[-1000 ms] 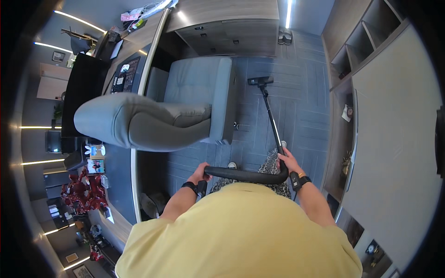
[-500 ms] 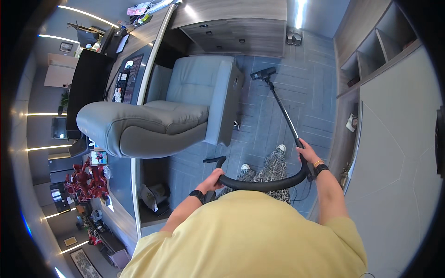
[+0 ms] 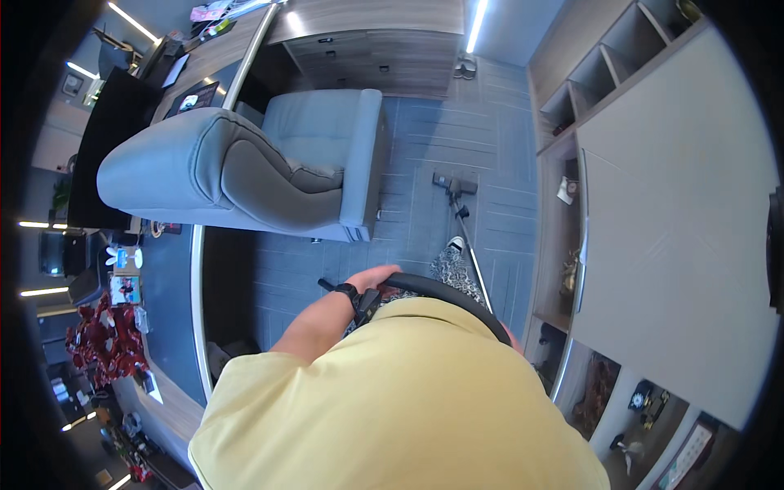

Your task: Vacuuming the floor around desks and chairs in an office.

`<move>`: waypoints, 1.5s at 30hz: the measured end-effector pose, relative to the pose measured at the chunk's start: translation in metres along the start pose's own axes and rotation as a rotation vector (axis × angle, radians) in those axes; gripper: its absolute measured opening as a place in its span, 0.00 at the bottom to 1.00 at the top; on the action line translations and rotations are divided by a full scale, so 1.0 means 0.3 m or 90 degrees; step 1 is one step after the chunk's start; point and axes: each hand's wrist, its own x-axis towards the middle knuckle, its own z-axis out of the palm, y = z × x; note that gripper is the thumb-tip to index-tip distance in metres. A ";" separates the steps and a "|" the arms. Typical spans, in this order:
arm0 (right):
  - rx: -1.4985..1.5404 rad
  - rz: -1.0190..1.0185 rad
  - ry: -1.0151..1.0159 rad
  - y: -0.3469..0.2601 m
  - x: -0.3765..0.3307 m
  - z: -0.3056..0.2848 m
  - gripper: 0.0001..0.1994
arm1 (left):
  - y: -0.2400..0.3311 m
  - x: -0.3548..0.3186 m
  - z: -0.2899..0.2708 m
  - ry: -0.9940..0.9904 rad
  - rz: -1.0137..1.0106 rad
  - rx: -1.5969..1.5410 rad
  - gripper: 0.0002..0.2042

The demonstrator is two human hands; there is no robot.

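Observation:
A vacuum cleaner's black hose (image 3: 445, 290) curves across in front of my body. My left hand (image 3: 371, 278), with a dark watch on the wrist, is closed round its left end. The silver vacuum tube (image 3: 478, 273) slants up from beside my right side to the dark floor head (image 3: 455, 183), which lies on the blue-grey floor. Only a sliver of my right hand (image 3: 513, 338) shows past the yellow shirt, near the tube's lower end; its fingers are hidden.
A grey leather armchair (image 3: 245, 167) stands left of the floor head, against a long desk (image 3: 175, 286). Wooden drawers (image 3: 371, 61) line the far side, with shoes (image 3: 465, 67) beside them. Cabinets with a pale door (image 3: 678, 220) run along the right.
The floor head has come nearer to me, and the tube has drawn back along my right side. My right hand has slipped mostly behind my body. The view has shifted.

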 end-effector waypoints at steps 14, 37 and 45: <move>0.124 0.077 -0.047 -0.141 0.165 0.024 0.28 | 0.055 -0.026 -0.093 -0.053 0.017 -0.079 0.12; -0.082 0.087 -0.169 -1.304 1.434 0.028 0.14 | 0.452 0.037 0.139 0.209 0.214 -0.695 0.09; -0.195 0.077 -0.175 -1.408 1.648 0.052 0.08 | 0.450 0.005 0.283 0.246 0.221 -0.622 0.10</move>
